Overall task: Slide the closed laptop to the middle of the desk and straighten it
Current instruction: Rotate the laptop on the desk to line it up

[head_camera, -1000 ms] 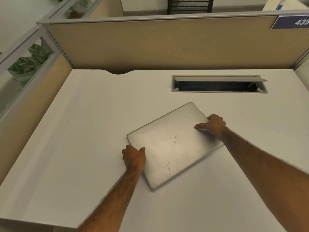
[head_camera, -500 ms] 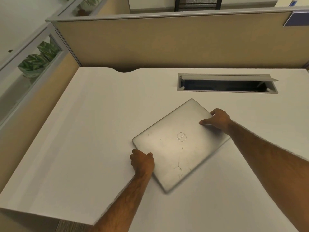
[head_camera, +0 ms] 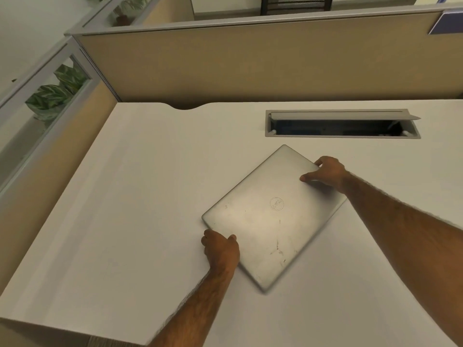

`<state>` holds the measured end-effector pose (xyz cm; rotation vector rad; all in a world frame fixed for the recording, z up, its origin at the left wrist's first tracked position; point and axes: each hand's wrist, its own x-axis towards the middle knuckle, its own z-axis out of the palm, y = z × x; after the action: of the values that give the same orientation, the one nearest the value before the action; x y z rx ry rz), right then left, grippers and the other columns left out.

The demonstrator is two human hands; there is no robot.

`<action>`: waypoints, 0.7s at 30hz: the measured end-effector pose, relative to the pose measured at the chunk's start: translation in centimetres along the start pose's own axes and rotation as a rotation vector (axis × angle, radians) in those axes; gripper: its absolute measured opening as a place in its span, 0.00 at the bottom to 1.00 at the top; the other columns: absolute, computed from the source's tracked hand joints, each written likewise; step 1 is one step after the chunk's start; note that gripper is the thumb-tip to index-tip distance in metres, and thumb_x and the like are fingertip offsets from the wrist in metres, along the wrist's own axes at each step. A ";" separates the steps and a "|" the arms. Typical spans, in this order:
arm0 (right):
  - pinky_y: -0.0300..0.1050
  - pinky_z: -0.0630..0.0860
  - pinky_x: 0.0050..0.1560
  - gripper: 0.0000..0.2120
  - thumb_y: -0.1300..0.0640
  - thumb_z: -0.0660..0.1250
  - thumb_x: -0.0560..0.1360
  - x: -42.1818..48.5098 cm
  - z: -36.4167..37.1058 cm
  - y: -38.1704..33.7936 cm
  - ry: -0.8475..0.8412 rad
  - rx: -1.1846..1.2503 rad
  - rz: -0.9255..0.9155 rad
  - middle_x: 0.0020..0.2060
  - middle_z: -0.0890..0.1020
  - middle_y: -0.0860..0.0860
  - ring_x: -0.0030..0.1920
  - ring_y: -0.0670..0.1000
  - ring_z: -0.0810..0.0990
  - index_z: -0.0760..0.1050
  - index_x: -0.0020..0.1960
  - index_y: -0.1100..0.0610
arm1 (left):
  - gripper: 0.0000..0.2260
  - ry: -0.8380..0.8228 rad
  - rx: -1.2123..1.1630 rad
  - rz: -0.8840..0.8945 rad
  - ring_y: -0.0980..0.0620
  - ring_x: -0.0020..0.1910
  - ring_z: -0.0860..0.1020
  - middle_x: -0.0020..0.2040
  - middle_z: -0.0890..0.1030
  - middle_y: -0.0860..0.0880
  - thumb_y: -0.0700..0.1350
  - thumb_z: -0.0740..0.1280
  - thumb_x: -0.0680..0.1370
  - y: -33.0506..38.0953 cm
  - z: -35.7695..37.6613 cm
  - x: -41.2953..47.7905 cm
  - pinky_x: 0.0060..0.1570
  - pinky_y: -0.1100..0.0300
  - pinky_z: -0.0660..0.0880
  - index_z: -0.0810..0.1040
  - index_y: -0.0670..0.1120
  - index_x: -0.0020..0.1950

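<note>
A closed silver laptop (head_camera: 263, 221) with a round logo and scuff marks lies flat on the white desk (head_camera: 125, 196), turned at an angle to the desk's edges. My left hand (head_camera: 220, 249) grips its near-left edge, thumb on the lid. My right hand (head_camera: 325, 174) holds the far-right edge, thumb pressed on top. Both forearms reach in from the bottom and right.
An open cable hatch (head_camera: 343, 126) with a raised flap sits in the desk just beyond the laptop. Beige partition walls (head_camera: 250, 66) close off the back and left. A notch (head_camera: 185, 106) cuts the desk's back edge. Plants (head_camera: 55, 96) stand behind the left glass.
The laptop has turned further clockwise, its far corner swinging toward the hatch. Both hands kept their grip and moved with it; the view shifted right.
</note>
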<state>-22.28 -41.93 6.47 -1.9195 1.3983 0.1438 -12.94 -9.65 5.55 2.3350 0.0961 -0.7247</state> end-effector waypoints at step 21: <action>0.59 0.75 0.65 0.29 0.50 0.69 0.76 -9.7 4.7 3.9 0.379 0.424 0.335 0.68 0.72 0.66 0.68 0.70 0.74 0.72 0.72 0.65 | 0.23 -0.016 0.286 0.368 0.40 0.69 0.70 0.69 0.70 0.41 0.47 0.65 0.78 5.7 -1.2 5.6 0.67 0.47 0.70 0.70 0.46 0.73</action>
<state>-28.00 -32.01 5.97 -1.3976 1.8241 -0.3520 -6.20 -13.94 6.65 2.5136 -0.4615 -0.6003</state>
